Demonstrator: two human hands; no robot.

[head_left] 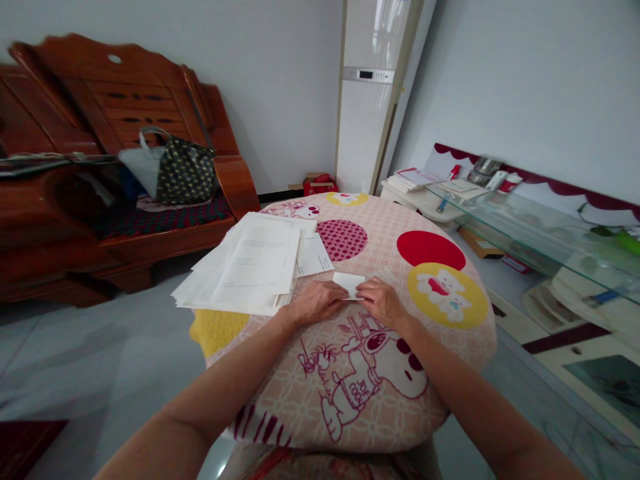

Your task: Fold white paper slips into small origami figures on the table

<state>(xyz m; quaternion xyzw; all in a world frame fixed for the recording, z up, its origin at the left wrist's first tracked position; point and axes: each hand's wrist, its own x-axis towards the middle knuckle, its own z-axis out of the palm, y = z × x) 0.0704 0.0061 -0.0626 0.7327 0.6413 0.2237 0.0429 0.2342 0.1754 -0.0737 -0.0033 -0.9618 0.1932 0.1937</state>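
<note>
A small folded white paper point(350, 283) lies on the round table's pink cartoon-print cloth point(380, 373). My left hand point(317, 302) rests on its near left edge, fingers curled and pressed down on it. My right hand point(383, 301) presses on its near right edge, fingers bent together. Both hands meet over the paper's front edge and hide part of it.
A spread stack of white sheets point(250, 267) lies at the table's left. A wooden bench point(100, 173) with a patterned bag point(175, 170) stands at left. A tall white air conditioner point(370, 93) is behind, a glass shelf unit point(540, 227) at right.
</note>
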